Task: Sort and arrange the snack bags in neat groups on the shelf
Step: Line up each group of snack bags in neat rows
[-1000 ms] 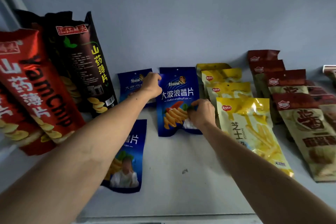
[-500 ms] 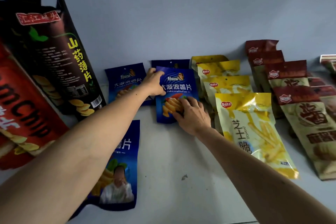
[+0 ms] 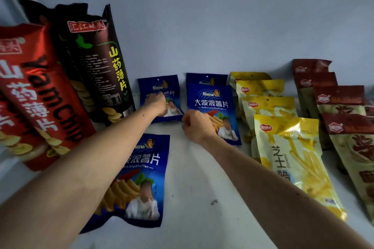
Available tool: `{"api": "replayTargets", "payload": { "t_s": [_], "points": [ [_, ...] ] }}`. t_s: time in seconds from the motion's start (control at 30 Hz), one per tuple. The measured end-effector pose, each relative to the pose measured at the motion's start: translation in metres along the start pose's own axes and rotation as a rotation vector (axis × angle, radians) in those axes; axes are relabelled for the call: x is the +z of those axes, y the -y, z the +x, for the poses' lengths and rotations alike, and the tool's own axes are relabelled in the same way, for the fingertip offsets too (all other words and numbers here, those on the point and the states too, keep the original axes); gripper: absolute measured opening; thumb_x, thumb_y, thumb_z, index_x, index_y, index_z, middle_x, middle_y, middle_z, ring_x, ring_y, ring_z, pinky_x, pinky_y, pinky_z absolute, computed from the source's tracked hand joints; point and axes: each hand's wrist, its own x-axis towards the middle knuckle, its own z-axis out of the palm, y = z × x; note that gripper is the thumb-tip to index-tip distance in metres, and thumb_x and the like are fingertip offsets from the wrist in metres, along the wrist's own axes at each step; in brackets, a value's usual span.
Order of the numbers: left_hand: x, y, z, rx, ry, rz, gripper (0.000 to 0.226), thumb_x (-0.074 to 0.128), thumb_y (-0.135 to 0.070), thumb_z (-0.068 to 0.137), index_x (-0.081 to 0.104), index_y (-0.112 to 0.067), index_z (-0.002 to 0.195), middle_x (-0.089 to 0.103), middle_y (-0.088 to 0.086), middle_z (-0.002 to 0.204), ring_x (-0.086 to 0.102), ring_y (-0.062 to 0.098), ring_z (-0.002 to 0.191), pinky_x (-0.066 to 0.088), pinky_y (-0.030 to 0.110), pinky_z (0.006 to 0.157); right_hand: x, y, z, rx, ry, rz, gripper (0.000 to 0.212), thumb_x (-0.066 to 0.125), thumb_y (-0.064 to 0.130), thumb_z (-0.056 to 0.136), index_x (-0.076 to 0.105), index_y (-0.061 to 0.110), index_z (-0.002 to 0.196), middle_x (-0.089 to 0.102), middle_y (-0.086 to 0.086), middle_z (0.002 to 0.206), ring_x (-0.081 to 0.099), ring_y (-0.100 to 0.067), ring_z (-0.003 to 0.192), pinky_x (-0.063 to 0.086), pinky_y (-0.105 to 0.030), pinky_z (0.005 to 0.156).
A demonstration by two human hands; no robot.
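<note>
Far left: red bag [image 3: 38,95] reads "YamChip", cut off by frame. Left hand [image 3: 156,103] grips far blue bag [image 3: 159,89]; right hand [image 3: 199,125] grips blue bag [image 3: 212,105] "DaBoLangShuPian". Yellow bags [image 3: 291,147] at right overlap, labels partly hidden.

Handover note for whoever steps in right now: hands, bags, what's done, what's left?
Left hand rests on the rear-left blue bag; grip unclear. Right hand, fingers curled, is at the lower-left corner of the front blue bag, which overlaps another blue bag behind.
Done: yellow bags and dark red bags stand in rows.
Left: one loose blue bag lies nearer, unsorted; the blue ones still need grouping.
</note>
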Motion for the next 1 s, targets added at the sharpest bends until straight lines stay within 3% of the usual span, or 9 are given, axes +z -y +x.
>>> {"api": "replayTargets", "payload": {
  "t_s": [0.2,0.3,0.43,0.5,0.6,0.67,0.77,0.9,1.0],
  "points": [
    [0.005,0.014,0.007,0.005,0.091,0.019,0.051,0.055,-0.014,0.093,0.035,-0.005,0.139,0.051,0.018,0.127,0.056,0.029,0.106,0.042,0.032,0.073,0.034,0.016,0.034,0.248,0.176,0.338,0.039,0.06,0.006,0.083,0.052,0.01,0.122,0.062,-0.014,0.113,0.062,-0.031,0.1,0.055,-0.035,0.079],
    [-0.001,0.017,0.011,0.004,0.119,0.023,0.042,0.054,-0.011,0.093,0.042,-0.003,0.133,0.055,0.011,0.097,0.051,0.021,0.079,0.039,0.029,0.062,0.045,0.018,0.046,0.341,0.195,0.551,0.055,0.057,0.004,0.084,0.046,0.018,0.135,0.058,-0.014,0.116,0.058,-0.027,0.095,0.049,-0.035,0.072],
    [-0.008,0.017,0.013,-0.016,0.109,0.046,0.039,0.056,-0.01,0.093,0.047,-0.002,0.129,0.049,0.007,0.082,0.042,0.015,0.06,0.031,0.025,0.049,0.055,0.03,0.056,0.417,0.137,0.873,0.025,0.052,0.006,0.088,0.06,0.008,0.112,0.055,-0.008,0.082,0.053,-0.021,0.071,0.044,-0.033,0.065],
    [-0.011,0.015,0.013,-0.033,0.103,0.052,0.041,0.055,-0.01,0.093,0.045,-0.001,0.132,0.057,0.014,0.098,0.051,0.018,0.068,0.035,0.027,0.05,0.057,0.034,0.058,0.443,0.079,0.889,0.019,0.052,0.013,0.091,0.062,0.008,0.106,0.056,-0.008,0.085,0.051,-0.019,0.069,0.041,-0.029,0.062],
    [-0.014,0.013,0.013,-0.066,0.09,0.029,0.047,0.056,-0.012,0.094,0.041,0.0,0.137,0.058,0.018,0.122,0.061,0.028,0.103,0.041,0.03,0.064,0.054,0.037,0.06,0.415,0.03,0.95,0.025,0.051,0.014,0.093,0.063,0.01,0.115,0.058,-0.005,0.093,0.048,-0.012,0.069,0.039,-0.024,0.058],
    [-0.016,0.011,0.014,-0.079,0.081,-0.018,0.041,0.054,-0.014,0.096,0.045,0.001,0.133,0.06,0.019,0.12,0.064,0.029,0.099,0.044,0.03,0.059,0.049,0.035,0.062,0.423,0.023,1.041,0.024,0.051,0.012,0.094,0.063,0.012,0.115,0.058,-0.003,0.09,0.047,-0.009,0.068,0.037,-0.021,0.057],
    [-0.02,0.01,0.01,-0.093,0.098,-0.067,0.039,0.055,-0.016,0.096,0.049,0.004,0.128,0.063,0.022,0.116,0.061,0.027,0.07,0.045,0.029,0.05,0.04,0.03,0.063,0.496,0.034,1.138,0.026,0.053,0.007,0.093,0.061,0.015,0.117,0.056,-0.001,0.086,0.045,-0.011,0.072,0.036,-0.023,0.061],
    [-0.019,0.01,0.009,-0.106,0.088,-0.109,0.037,0.05,-0.015,0.098,0.049,0.005,0.129,0.06,0.022,0.122,0.063,0.033,0.105,0.052,0.033,0.076,0.037,0.027,0.064,0.549,0.007,1.259,0.034,0.055,0.005,0.09,0.059,0.005,0.124,0.059,-0.007,0.095,0.061,-0.019,0.092,0.05,-0.03,0.083],
    [-0.02,0.013,0.007,-0.106,0.086,-0.133,0.042,0.054,-0.018,0.097,0.047,0.005,0.132,0.061,0.021,0.121,0.062,0.032,0.108,0.047,0.032,0.064,0.036,0.028,0.062,0.54,-0.008,1.286,0.035,0.055,0.009,0.089,0.062,0.009,0.123,0.065,-0.007,0.097,0.06,-0.02,0.094,0.049,-0.03,0.083]
  ]
}}
